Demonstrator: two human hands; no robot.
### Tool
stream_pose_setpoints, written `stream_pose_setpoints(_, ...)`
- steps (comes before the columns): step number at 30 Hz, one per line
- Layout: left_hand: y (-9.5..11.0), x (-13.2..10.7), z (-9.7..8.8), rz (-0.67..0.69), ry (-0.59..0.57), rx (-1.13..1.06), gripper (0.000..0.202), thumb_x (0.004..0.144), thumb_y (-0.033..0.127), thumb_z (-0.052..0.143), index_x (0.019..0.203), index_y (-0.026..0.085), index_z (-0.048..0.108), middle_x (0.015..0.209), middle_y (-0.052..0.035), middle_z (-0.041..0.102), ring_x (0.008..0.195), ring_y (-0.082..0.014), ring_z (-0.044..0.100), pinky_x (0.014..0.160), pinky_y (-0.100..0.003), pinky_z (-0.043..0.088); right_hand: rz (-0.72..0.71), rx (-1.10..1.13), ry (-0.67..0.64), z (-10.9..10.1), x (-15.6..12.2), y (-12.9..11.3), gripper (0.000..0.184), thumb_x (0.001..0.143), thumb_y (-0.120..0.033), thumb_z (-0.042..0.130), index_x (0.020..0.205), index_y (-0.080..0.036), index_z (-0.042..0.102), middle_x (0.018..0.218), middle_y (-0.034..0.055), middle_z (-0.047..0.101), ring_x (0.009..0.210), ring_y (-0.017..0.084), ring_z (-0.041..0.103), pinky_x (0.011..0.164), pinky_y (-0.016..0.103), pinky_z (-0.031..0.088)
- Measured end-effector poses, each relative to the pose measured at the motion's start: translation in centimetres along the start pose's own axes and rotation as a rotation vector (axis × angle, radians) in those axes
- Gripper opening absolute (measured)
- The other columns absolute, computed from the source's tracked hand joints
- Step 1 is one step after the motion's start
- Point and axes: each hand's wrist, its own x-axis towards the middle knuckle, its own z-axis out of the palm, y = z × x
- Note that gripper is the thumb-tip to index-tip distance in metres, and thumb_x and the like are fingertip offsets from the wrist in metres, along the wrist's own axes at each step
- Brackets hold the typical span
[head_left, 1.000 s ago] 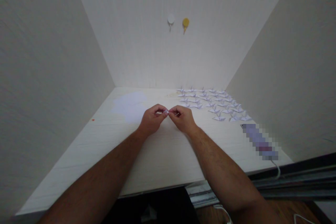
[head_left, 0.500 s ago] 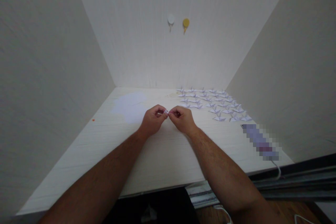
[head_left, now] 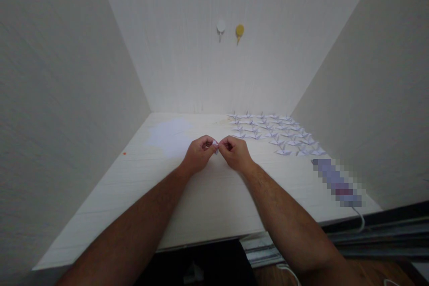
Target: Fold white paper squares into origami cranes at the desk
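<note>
With 12 o'clock lying toward the back wall (head_left: 187, 62), I am seeing 2 bare hands meeting over a white table (head_left: 208, 210). The left hand (head_left: 200, 153) is pinching a small piece of white paper (head_left: 215, 143) between thumb and index finger; the right hand (head_left: 235, 154) is pinching its 3 o'clock edge likewise, the other fingers curling inward. Fingertips are covering much of the piece, so I cannot tell its exact folds. Paper cranes (head_left: 272, 135) are sitting in rows around 2 o'clock of the hands; loose white sheets (head_left: 169, 134) are lying at 10 o'clock, an orange speck (head_left: 124, 153) at 9 o'clock. A pixelated oblong object (head_left: 337, 183) is resting at 4 o'clock, a white cable (head_left: 362, 221) trailing from it.
</note>
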Motion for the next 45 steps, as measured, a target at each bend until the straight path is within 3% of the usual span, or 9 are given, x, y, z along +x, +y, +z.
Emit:
stream_pose_setpoints(14,-0.6,0.2,0.3,-0.121,0.004,-0.19,0.019,0.07,0.035,0.067,0.069,0.017,0.061,0.062,0.0017,0.059,0.06,-0.0121,0.053,0.061,-0.026,0.044,0.018,-0.007,-0.005,0.1,-0.1,-0.3,0.015,0.078,-0.028,0.057,0.067,-0.018,0.057,0.057,-0.0029,0.053,0.053,0.009,0.044,0.05,0.022,0.031)
stream_pose_setpoints(22,-1.2,0.3,0.9,-0.17,0.098,-0.462,0.02,0.068,0.031,0.07,0.074,0.016,0.058,0.069,0.0022,0.059,0.065,-0.0102,0.055,0.069,-0.027,0.047,0.124,0.131,-0.101,0.3,-0.2,-0.4,0.027,0.074,-0.043,0.066,0.069,-0.016,0.062,0.058,-0.0017,0.057,0.051,0.009,0.046,0.047,0.021,0.034)
stream_pose_setpoints(32,-1.5,0.3,0.6,-0.24,0.039,-0.498,0.023,0.066,0.033,0.073,0.075,0.015,0.063,0.069,0.0006,0.059,0.064,-0.0102,0.055,0.063,-0.025,0.045,0.042,0.071,-0.072,0.5,-0.3,0.3,0.021,0.078,-0.033,0.059,0.065,-0.016,0.062,0.055,-0.002,0.055,0.05,0.009,0.044,0.047,0.021,0.031)
stream_pose_setpoints(40,-2.2,0.0,1.6,-0.236,0.165,-0.626,0.02,0.056,0.027,0.076,0.061,0.016,0.06,0.063,-0.0003,0.058,0.059,-0.0103,0.052,0.061,-0.026,0.042,0.028,0.126,-0.121,0.7,-0.8,0.6,0.022,0.079,-0.036,0.061,0.066,-0.018,0.062,0.055,-0.0013,0.051,0.049,0.01,0.041,0.047,0.024,0.03)
stream_pose_setpoints(45,-2.1,0.0,2.0,-0.255,0.206,-0.62,0.021,0.058,0.029,0.075,0.061,0.015,0.06,0.059,0.0011,0.053,0.056,-0.0088,0.047,0.059,-0.026,0.039,0.076,0.161,-0.14,0.8,-0.7,0.0,0.023,0.076,-0.036,0.061,0.064,-0.017,0.062,0.052,-0.0024,0.049,0.047,0.009,0.037,0.045,0.024,0.027)
